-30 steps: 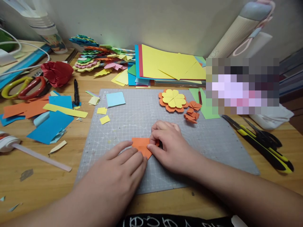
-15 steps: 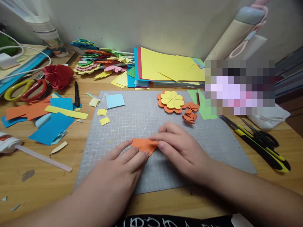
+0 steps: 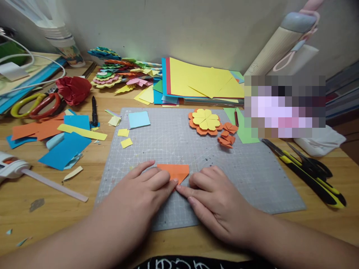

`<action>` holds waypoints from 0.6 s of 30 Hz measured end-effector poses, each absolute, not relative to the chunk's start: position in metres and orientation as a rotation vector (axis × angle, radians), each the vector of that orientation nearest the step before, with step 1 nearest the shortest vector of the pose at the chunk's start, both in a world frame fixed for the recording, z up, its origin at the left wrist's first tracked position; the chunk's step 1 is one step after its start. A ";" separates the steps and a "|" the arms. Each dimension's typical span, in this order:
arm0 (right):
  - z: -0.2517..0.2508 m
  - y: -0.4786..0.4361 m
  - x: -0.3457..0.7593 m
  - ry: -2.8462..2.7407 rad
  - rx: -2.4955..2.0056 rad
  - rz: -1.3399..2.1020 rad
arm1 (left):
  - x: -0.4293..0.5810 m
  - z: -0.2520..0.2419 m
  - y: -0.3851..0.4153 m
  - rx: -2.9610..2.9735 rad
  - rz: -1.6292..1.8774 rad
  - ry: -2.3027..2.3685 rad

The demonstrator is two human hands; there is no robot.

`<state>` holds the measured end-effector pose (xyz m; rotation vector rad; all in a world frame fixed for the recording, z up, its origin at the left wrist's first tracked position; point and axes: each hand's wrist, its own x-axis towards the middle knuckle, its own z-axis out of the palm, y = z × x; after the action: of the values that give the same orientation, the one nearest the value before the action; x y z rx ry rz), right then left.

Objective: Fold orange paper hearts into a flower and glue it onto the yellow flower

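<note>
One orange paper (image 3: 179,170) lies on the mat (image 3: 165,140); your left hand (image 3: 140,192), fingers spread, presses it down, and your right hand (image 3: 218,201), part-open, touches its near corner.

Paper (image 3: 181,170) on cutting mat (image 3: 165,145), scraps (image 3: 67,149) left, knife (image 3: 311,181) right, sheets (image 3: 193,76) behind

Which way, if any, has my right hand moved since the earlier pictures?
Yes: judged against the cutting mat, the right hand has moved toward the mat's near edge.
</note>
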<state>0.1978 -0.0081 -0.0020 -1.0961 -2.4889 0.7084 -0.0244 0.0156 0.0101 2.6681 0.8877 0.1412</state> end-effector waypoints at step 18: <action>-0.009 0.010 0.219 -2.228 -1.553 0.744 | -0.022 0.014 0.015 2.595 0.162 0.956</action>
<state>0.2188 0.0096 -0.0089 -1.5533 -2.2277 0.7443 -0.0218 0.0146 0.0145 2.5949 0.9563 0.1617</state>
